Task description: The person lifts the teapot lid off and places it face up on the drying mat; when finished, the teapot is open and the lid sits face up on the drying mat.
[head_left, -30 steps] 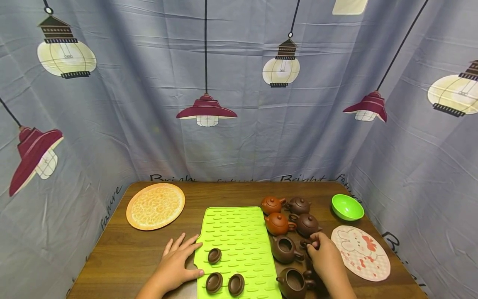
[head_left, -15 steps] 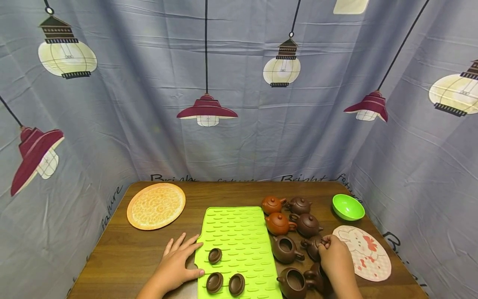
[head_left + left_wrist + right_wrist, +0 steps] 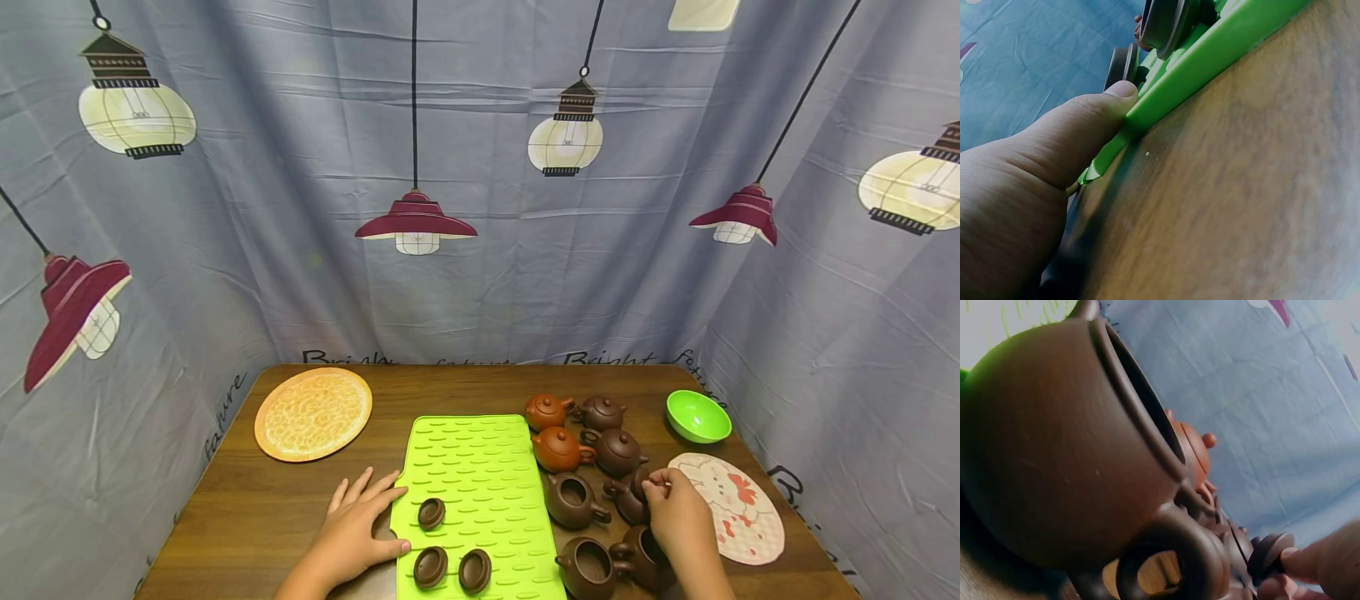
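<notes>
My right hand point(image 3: 681, 512) pinches a small dark brown teapot lid point(image 3: 1266, 553) between thumb and fingertips. In the head view, that lid is close over a dark teapot point(image 3: 624, 502), partly hidden by my fingers. Three lidless dark teapots stand nearby: one point(image 3: 573, 500) to the left, one point(image 3: 588, 568) at the front, and one point(image 3: 643, 557) beside my wrist. My left hand point(image 3: 356, 529) rests with spread fingers at the left edge of a lime green mat point(image 3: 480, 467), thumb point(image 3: 1094, 115) on its rim. Three loose dark lids point(image 3: 431, 567) lie on the mat.
Two orange lidded teapots point(image 3: 558, 450) and two dark lidded ones point(image 3: 615, 452) stand behind. A green bowl point(image 3: 698, 417) and a round rabbit-print mat point(image 3: 738, 525) are at the right. An orange round mat point(image 3: 313, 414) lies back left. A grey-blue curtain point(image 3: 480, 300) hangs behind the table.
My right hand has moved to the right with the lid, over the dark teapot, and the lid is now tilted. My left hand has stayed in place.
</notes>
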The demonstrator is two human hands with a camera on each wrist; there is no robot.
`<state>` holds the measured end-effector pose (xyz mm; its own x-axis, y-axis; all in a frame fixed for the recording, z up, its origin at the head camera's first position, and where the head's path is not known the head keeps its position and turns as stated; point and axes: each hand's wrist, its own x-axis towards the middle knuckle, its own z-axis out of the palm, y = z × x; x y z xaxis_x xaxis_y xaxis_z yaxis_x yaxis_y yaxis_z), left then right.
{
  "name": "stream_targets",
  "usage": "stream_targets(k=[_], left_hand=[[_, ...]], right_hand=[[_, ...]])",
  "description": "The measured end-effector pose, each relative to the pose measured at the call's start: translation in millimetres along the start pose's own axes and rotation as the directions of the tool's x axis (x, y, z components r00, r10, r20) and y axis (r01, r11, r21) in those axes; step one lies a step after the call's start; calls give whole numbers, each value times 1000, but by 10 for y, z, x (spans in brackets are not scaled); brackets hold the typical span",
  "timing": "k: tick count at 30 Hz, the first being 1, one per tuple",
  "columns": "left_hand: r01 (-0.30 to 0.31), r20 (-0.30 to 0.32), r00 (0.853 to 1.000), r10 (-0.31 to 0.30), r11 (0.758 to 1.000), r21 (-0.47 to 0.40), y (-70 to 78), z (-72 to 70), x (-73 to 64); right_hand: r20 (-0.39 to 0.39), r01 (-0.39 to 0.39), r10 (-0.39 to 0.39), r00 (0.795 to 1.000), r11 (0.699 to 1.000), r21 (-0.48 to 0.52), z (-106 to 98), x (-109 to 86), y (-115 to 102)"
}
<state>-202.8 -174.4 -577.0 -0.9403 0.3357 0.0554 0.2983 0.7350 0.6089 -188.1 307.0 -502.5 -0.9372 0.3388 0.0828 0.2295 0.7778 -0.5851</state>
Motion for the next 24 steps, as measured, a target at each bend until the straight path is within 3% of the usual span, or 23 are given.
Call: stream_targets(k=[6,10,12,15,18,24], left_hand=[[0,2,1000,0,1000,5,-5,1,5],[0,4,1000,0,1000,10,10,-5,5],[0,7,1000,0,1000,12,18,-7,2],[2,6,1000,-2,1000,12,22,-8,4],[2,2,1000,-2,1000,12,19,-10,8],[7,0,1000,-7,1000,9,-10,-5,-10]], right_hand=[[50,0,-3,999,998,69,40,-24,-47],[101,-66,45,994,973,222,83,-47,-88],[154,-125,74,985,925,358,115,-66,-122],[239,-214,94,966,809,548,179,-100,-204],[280,-245,74,957,723,646,248,-133,-301],[271,-217,29,962,681,699,385,-191,-476]])
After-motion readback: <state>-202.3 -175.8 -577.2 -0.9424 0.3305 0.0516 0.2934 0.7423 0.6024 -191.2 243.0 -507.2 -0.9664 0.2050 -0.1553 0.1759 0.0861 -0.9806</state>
